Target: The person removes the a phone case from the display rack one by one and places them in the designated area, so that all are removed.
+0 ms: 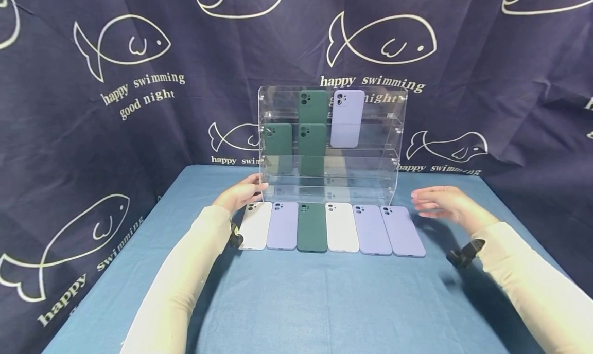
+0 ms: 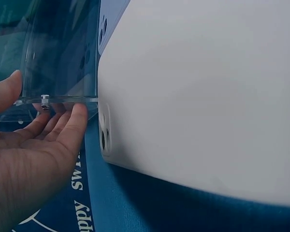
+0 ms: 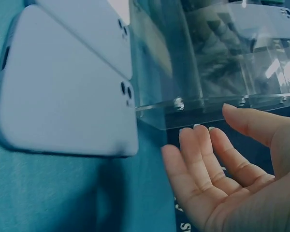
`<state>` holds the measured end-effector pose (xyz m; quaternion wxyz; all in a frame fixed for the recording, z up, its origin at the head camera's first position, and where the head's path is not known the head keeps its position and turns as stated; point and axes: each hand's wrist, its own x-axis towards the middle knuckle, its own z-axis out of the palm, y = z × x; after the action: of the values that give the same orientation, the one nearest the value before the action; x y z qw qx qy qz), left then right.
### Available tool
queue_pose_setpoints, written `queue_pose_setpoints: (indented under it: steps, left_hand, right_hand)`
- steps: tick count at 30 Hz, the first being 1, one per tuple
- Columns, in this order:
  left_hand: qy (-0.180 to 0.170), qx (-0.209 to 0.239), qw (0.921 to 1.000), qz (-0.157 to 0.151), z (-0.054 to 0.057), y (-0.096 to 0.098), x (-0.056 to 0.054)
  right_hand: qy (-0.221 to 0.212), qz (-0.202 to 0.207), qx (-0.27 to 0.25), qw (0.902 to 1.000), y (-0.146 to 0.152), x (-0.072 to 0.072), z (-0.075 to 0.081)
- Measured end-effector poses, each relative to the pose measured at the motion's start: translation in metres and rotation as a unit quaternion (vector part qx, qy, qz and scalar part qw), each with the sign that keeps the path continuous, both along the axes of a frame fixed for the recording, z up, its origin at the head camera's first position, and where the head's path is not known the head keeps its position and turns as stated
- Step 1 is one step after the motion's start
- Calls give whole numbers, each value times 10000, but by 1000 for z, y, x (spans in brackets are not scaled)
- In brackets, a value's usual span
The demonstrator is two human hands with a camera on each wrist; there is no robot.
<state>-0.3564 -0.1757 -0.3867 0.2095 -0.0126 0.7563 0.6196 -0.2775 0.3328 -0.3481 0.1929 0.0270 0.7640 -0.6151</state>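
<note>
A clear acrylic display rack point(image 1: 361, 166) with tiers stands on the table. Green phone cases point(image 1: 312, 104) and one lavender phone case point(image 1: 347, 118) stand upright in its upper tiers. My left hand point(image 1: 242, 193) is at the rack's lower left side, fingertips touching the side panel and thumb near its edge. Right of the rack, my right hand point(image 1: 442, 204) hovers apart from it, fingers loosely bent around nothing. Before the rack lies a row of cases: a white case point(image 1: 256, 228) by my left wrist, then lavender, a green case point(image 1: 312, 229), another white one, and two lavender cases point(image 1: 402, 233) at the right.
A blue cloth point(image 1: 296, 302) covers the table. Behind it hangs a dark blue curtain point(image 1: 241, 55) printed with white fish and lettering. The row of cases lies close against the rack's front edge.
</note>
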Motion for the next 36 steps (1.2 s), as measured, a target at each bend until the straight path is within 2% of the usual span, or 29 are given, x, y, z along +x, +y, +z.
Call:
queue_pose_setpoints:
  steps: [7,12,18,26,32,36]
  left_hand:
    - [60,-21,10000,-10,2,-1,-1]
    - [18,-35,10000,-29,3,-2,-2]
    - [38,-65,9999,-83,2,-3,-3]
    - [79,2,9999,-77,-1,-1,0]
    - [67,5,10000,-69,-2,0,1]
    - [91,-14,10000,-36,-2,0,0]
  right_hand:
    - [154,-10,-6,9999,-15,-8,12]
    - [248,1,-411,9988,-27,-14,26]
    - [358,-82,-845,9957,-48,-23,50]
    - [642,3,-794,9948,-81,-29,74]
    - [1033,-420,-611,9919,-108,-34,84]
    - [1204,-695,-688,9879,-125,-41,90]
